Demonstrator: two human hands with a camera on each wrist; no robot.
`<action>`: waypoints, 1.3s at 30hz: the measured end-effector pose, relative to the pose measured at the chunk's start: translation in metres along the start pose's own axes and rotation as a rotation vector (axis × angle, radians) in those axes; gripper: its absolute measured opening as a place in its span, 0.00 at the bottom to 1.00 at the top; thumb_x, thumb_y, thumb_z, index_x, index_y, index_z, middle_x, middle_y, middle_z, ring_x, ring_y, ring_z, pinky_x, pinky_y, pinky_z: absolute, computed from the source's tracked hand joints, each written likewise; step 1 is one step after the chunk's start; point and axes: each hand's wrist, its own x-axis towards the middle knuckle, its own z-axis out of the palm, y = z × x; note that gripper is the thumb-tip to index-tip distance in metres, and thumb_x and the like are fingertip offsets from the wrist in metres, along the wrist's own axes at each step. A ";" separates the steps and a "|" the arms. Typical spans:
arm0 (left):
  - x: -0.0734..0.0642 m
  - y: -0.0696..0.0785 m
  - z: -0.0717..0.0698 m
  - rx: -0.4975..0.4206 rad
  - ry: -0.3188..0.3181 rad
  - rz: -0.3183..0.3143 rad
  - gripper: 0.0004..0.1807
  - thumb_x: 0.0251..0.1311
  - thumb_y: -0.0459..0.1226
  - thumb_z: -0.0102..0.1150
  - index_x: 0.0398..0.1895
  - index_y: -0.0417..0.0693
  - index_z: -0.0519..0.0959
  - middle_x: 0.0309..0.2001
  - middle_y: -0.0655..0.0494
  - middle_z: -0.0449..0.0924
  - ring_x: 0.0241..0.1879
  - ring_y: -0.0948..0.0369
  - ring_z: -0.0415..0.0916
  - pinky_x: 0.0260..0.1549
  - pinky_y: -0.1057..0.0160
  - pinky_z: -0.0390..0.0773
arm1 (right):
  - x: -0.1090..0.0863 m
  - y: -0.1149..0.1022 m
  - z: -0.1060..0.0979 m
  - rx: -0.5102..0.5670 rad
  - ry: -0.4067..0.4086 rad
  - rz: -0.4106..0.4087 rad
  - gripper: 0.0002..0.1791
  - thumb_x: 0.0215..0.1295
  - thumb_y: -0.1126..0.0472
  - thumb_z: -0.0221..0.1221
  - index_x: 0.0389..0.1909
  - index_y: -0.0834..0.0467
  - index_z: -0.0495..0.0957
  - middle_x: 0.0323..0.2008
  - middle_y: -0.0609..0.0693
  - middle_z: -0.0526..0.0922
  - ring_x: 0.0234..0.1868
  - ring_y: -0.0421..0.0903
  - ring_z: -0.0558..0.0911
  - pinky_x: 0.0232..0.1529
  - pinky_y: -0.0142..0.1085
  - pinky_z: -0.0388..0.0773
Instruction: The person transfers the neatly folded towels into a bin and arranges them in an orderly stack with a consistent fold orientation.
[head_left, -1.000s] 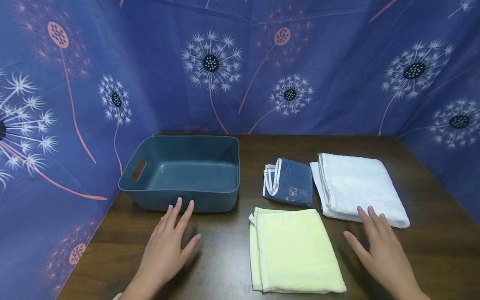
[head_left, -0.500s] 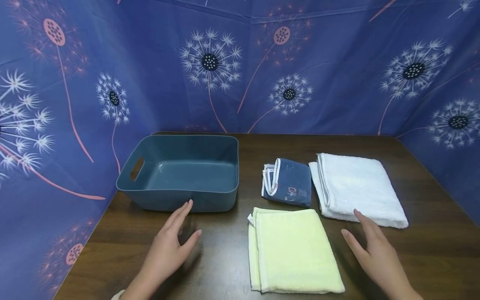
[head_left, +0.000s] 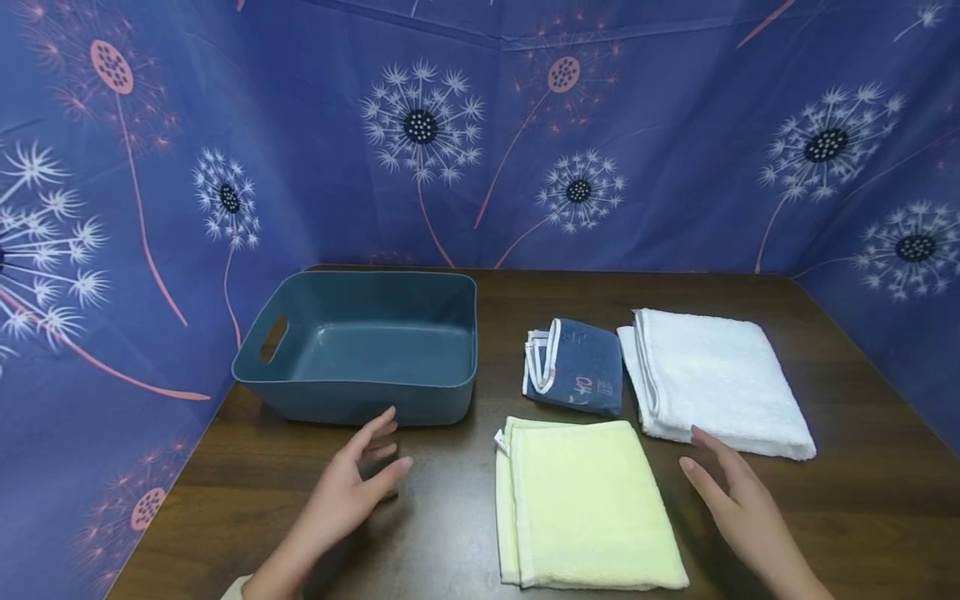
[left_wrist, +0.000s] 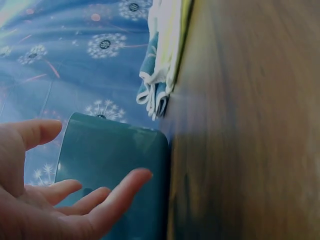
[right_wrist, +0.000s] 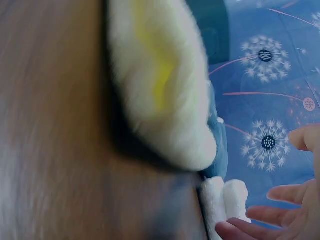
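Note:
In the head view my left hand (head_left: 352, 483) hovers over the table before a dark teal plastic bin (head_left: 375, 404), its fingers relaxed and slightly bent, holding nothing. The left wrist view shows that hand's spread fingers (left_wrist: 117, 200) in front of the bin's side. My right hand (head_left: 738, 504) hangs loose between a folded pale yellow towel (head_left: 592, 500) and a folded white towel (head_left: 720, 375), also holding nothing. Behind the yellow towel lies a folded navy towel (head_left: 581, 367) with white edging, its left end against nothing and its right end close to the white one.
All of this stands on a dark brown wooden table (head_left: 510, 292). A blue cloth (head_left: 495, 167) printed with dandelions hangs behind it and along both sides. The bin has a handle hole in its left wall, and its inside is bare.
The fingers of both hands have drawn in and bent a little, and both hands have turned more sideways. My left hand has shifted slightly right. The towels and the bin stay put.

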 end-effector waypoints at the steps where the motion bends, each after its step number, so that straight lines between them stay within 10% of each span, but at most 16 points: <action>1: 0.001 0.000 0.000 -0.057 -0.022 -0.024 0.35 0.59 0.39 0.61 0.69 0.50 0.58 0.63 0.40 0.62 0.57 0.44 0.67 0.41 0.52 0.78 | 0.001 0.000 0.001 0.041 -0.016 0.014 0.30 0.71 0.54 0.49 0.65 0.69 0.58 0.58 0.70 0.66 0.52 0.48 0.74 0.46 0.44 0.74; 4: 0.003 0.000 0.001 -0.226 -0.079 -0.099 0.34 0.61 0.36 0.58 0.69 0.48 0.57 0.64 0.38 0.60 0.58 0.43 0.65 0.40 0.52 0.79 | 0.004 0.002 0.003 0.171 -0.067 0.090 0.29 0.73 0.53 0.45 0.65 0.69 0.56 0.58 0.69 0.65 0.44 0.32 0.74 0.36 0.30 0.77; 13: 0.008 -0.004 0.001 -0.395 -0.141 -0.216 0.32 0.64 0.37 0.54 0.69 0.43 0.56 0.65 0.35 0.57 0.60 0.43 0.63 0.44 0.50 0.77 | 0.008 0.006 0.005 0.407 -0.140 0.185 0.31 0.75 0.51 0.40 0.66 0.71 0.53 0.60 0.71 0.62 0.43 0.33 0.76 0.37 0.35 0.79; 39: 0.026 -0.002 0.017 -0.629 -0.289 -0.306 0.35 0.66 0.42 0.50 0.71 0.39 0.49 0.70 0.36 0.44 0.66 0.38 0.47 0.47 0.43 0.73 | 0.011 -0.004 0.011 0.517 -0.237 0.382 0.35 0.73 0.44 0.38 0.68 0.66 0.51 0.63 0.68 0.59 0.48 0.47 0.75 0.39 0.41 0.79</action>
